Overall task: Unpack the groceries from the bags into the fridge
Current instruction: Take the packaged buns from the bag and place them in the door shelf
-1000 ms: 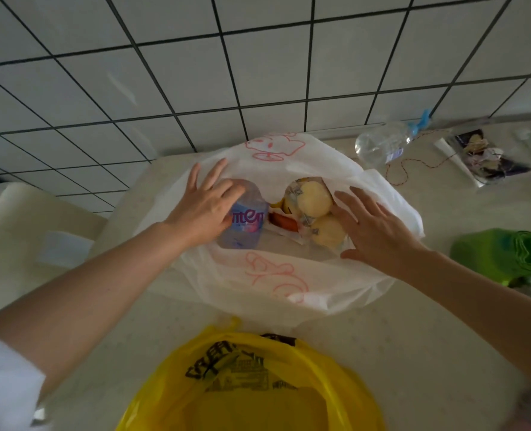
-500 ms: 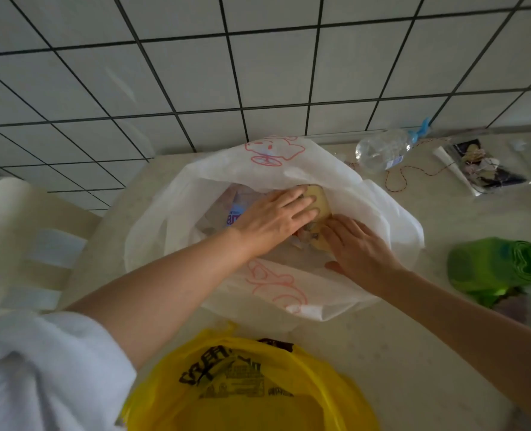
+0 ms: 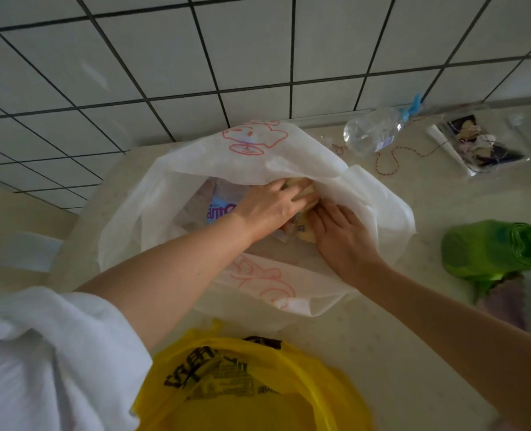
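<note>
Both hands are down in the white bag (image 3: 195, 169) at frame centre, closing on the pack of fruit (image 3: 304, 194) between them. The left hand (image 3: 270, 206) lies over its upper-left side, fingers curved onto it; the right hand (image 3: 341, 234) cups it from the lower right. How firm either grip is, I cannot tell. A labelled bottle (image 3: 222, 209) lies just left. Pale counter (image 3: 382, 353), tiled wall (image 3: 164, 73) behind, yellow bag (image 3: 258, 384) at the bottom; no fridge in view.

Desk (image 3: 382, 353) below tiled wall (image 3: 258, 51): clear bottle (image 3: 373, 132), red string (image 3: 391, 160), green bag roll (image 3: 491, 253), clear packet (image 3: 478, 144).
</note>
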